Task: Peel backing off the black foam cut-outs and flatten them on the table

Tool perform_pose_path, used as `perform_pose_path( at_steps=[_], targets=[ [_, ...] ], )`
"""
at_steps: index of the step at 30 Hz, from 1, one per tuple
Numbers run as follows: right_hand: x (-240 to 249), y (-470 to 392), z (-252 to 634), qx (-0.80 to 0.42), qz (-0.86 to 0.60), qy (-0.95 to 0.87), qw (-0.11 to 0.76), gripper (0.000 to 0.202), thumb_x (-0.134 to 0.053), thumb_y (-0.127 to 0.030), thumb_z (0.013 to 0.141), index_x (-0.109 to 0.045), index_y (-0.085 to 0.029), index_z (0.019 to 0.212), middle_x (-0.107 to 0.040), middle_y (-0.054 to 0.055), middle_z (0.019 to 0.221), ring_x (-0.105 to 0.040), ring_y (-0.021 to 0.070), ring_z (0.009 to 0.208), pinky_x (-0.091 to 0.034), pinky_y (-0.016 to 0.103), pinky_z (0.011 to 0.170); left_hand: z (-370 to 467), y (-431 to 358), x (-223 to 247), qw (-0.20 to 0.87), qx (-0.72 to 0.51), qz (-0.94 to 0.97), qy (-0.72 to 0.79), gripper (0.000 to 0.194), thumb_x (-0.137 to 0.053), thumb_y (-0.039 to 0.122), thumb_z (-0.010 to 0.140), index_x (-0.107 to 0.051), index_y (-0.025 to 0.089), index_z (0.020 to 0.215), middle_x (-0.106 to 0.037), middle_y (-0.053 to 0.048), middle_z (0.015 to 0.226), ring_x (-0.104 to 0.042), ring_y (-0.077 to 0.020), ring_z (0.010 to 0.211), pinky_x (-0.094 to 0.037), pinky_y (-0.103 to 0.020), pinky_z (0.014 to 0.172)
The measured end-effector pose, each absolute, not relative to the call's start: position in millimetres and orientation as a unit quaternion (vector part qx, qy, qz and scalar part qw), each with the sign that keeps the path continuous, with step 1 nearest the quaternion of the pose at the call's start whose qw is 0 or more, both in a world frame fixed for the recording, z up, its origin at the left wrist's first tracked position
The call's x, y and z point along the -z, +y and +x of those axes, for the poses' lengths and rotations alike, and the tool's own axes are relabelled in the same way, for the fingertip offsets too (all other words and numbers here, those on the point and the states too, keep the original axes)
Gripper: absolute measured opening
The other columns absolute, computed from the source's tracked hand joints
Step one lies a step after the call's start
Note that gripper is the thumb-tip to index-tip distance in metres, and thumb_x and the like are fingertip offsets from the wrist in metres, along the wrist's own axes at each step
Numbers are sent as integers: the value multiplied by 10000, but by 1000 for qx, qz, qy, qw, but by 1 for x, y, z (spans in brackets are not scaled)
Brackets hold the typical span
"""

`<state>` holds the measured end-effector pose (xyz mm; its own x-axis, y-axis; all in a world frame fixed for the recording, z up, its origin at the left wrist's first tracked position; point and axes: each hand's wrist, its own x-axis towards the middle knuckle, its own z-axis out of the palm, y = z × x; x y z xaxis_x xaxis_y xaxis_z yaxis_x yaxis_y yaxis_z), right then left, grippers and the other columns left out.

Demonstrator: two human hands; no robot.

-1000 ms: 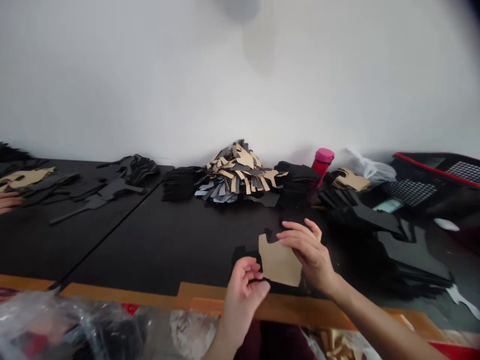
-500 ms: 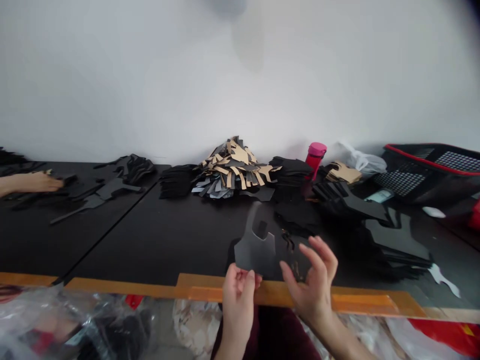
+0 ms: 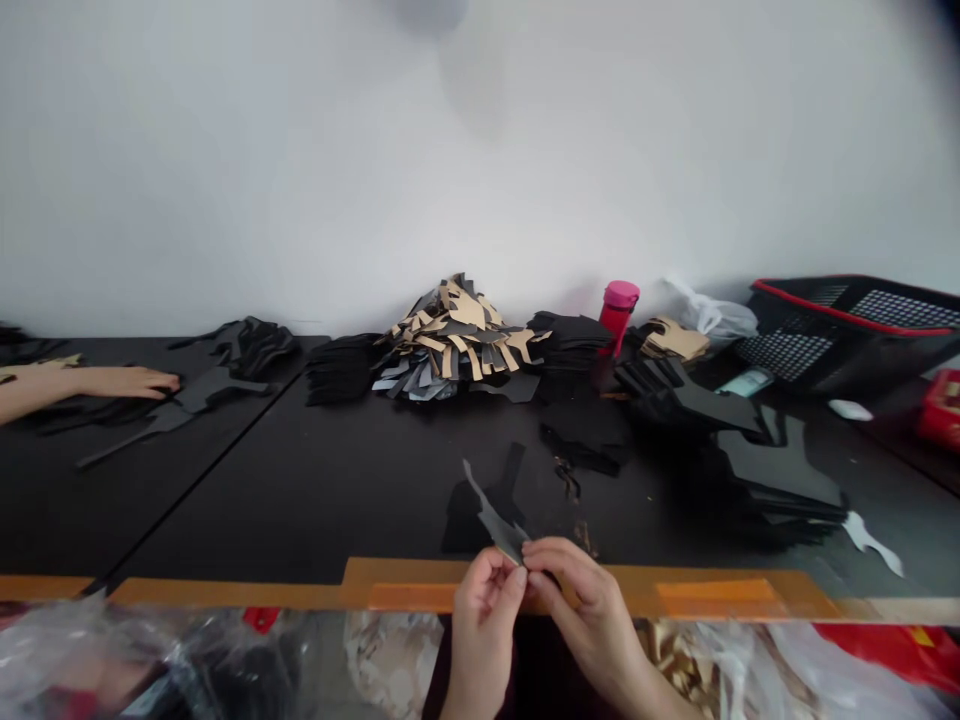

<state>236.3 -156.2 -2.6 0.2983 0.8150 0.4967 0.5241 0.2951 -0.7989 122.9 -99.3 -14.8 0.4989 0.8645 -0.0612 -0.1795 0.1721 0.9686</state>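
Note:
Close to the table's front edge, a thin grey cut-out piece (image 3: 496,524) stands tilted between my two hands. My left hand (image 3: 486,610) pinches its lower edge between thumb and fingers. From the other side my right hand (image 3: 581,605) closes thumb and fingers on the same edge, beside the left fingertips. Under and behind it, a flat black cut-out (image 3: 466,515) lies on the black table. Crumpled black scraps (image 3: 581,452) lie just beyond my right hand.
Against the wall rises a heap of tan and grey cut-outs (image 3: 457,340), with black stacks (image 3: 343,368) beside it. Grey pieces (image 3: 780,455) are piled at right, near a pink bottle (image 3: 618,318) and black basket (image 3: 847,330). A co-worker's hand (image 3: 124,382) rests over pieces at left.
The grey piece has turned from nearly flat-facing to edge-on. My right hand has moved left and closed on it. The co-worker's hand has shifted right.

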Motion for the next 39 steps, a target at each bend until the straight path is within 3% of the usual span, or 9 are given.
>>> perform_pose_path(
  at_steps=[6,11,15,20,23,27,31,34,39],
  targets=[
    [-3,-159,242,-196,-591,-560,546,77,-537,-185,862,-604,-198,899,-598,36,936,-589,125,877,-471,219,782,121,-95,10,682,-363,556,307,218,-562,333,816,-509,145,719,-487,8,695,-450,-107,685,-390,-214,656],
    [-7,-160,244,-174,-594,-579,530,107,-493,-171,866,-591,-179,908,-583,50,929,-577,127,854,-456,227,773,124,-97,5,675,-350,585,282,179,-521,304,837,-511,146,755,-506,-5,742,-472,-117,728,-408,-225,703],
    [-6,-159,243,-172,-634,-524,543,125,-457,-214,869,-554,-165,806,-573,46,828,-549,126,739,-442,221,681,131,-103,9,596,-382,622,334,140,-448,276,867,-476,162,791,-485,3,722,-475,-112,678,-412,-227,665],
    [-4,-159,266,-210,-693,-351,593,252,-425,-399,873,-510,-167,821,-476,2,653,-438,118,566,-379,209,501,121,-88,13,494,-488,618,369,123,-410,221,857,-413,181,741,-500,-2,744,-504,-114,661,-430,-232,630],
    [-7,-161,281,-194,-719,-309,591,281,-440,-436,858,-504,-166,809,-437,-11,613,-399,112,530,-351,207,473,112,-81,7,494,-504,597,381,127,-420,256,870,-401,185,766,-520,-18,848,-529,-111,700,-453,-239,648],
    [-11,-163,272,-150,-727,-363,564,238,-459,-387,859,-538,-162,861,-524,22,689,-473,129,586,-400,224,542,124,-98,-8,509,-446,649,346,198,-513,340,843,-447,188,949,-516,-57,985,-540,-148,876,-461,-261,738],
    [-10,-166,249,-112,-697,-470,529,161,-424,-284,872,-528,-172,821,-562,49,814,-529,146,728,-425,241,675,145,-115,-11,528,-380,666,365,228,-499,398,853,-444,177,863,-501,-18,802,-516,-128,727,-439,-250,684],
    [-7,-168,253,-161,-706,-443,528,186,-419,-317,876,-511,-172,805,-530,29,735,-495,136,659,-412,234,619,145,-112,-5,504,-374,675,389,272,-426,413,888,-421,177,754,-459,-3,710,-473,-121,659,-413,-245,647],
    [-10,-177,288,-225,-706,-363,565,279,-429,-431,867,-520,-169,846,-489,8,680,-425,122,589,-356,215,513,130,-105,3,501,-374,681,381,258,-436,422,877,-491,170,886,-554,-39,819,-549,-157,775,-435,-267,732]
  ],
)
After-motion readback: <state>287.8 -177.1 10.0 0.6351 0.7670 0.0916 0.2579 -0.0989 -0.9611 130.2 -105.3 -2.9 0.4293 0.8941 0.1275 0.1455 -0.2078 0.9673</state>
